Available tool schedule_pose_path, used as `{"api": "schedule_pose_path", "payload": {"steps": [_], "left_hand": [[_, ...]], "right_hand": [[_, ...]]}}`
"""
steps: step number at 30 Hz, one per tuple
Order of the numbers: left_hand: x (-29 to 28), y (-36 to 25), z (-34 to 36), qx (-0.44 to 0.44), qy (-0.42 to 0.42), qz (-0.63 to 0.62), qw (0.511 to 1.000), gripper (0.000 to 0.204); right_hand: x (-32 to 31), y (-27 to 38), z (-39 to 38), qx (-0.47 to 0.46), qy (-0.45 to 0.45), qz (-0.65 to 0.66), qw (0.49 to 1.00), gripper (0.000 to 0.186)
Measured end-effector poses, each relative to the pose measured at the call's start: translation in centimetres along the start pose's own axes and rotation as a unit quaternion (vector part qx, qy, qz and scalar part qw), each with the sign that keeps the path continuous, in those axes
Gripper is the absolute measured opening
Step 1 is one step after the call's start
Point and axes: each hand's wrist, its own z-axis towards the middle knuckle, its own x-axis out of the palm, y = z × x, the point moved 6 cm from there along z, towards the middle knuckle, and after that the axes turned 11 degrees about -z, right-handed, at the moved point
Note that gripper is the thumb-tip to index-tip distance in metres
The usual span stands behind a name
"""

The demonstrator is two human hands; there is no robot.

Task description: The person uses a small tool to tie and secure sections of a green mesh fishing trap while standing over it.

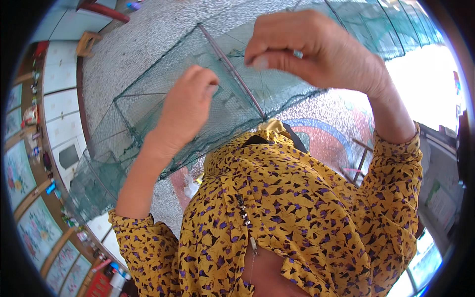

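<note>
A long green mesh net (pixel 143 114) on thin rectangular frames stretches diagonally beneath my hands, with a pale rod (pixel 232 72) running across it. Left of that rod, my left hand (pixel 188 106) is raised over the mesh, its fingertips pinched; whatever they may hold is too small to make out. My right hand (pixel 316 54) is higher and right of the rod, fingers curled and thumb against the index finger; anything inside is hidden.
Speckled floor (pixel 114 64) with a coloured pattern surrounds the net. White cabinets (pixel 59 69) and a small wooden stool (pixel 88 45) are at the left. Dark bars (pixel 361 163) stand at the right, beside a brightly lit area. My yellow patterned clothing fills the lower middle.
</note>
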Motion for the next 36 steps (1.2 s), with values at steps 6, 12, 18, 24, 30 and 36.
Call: {"api": "schedule_pose_path", "payload": {"steps": [6,12,18,24,30,36], "left_hand": [[4.4,-0.1,-2.1,-0.135,-0.047,-0.178,0.973,0.041],[5.2,-0.1,-2.3,-0.153,-0.08,-0.133,0.976,0.043],[3.0,2.2,-2.7,-0.191,-0.242,-0.125,0.943,0.019],[1.2,1.2,0.4,-0.044,-0.364,-0.411,0.835,0.012],[1.0,1.6,0.4,-0.051,-0.248,-0.452,0.855,0.016],[1.0,2.5,0.1,-0.039,-0.274,-0.414,0.867,0.012]], "right_hand": [[4.1,0.4,0.6,-0.077,0.091,0.012,0.993,0.015],[6.7,0.6,0.6,-0.148,0.143,-0.049,0.977,0.012],[8.7,1.1,0.3,-0.187,0.165,-0.082,0.965,0.013],[9.2,0.7,0.9,-0.208,0.15,-0.083,0.963,0.014],[9.3,1.2,0.9,-0.237,0.126,-0.077,0.96,0.013],[2.1,1.2,4.8,-0.095,0.001,0.116,0.989,0.013]]}}
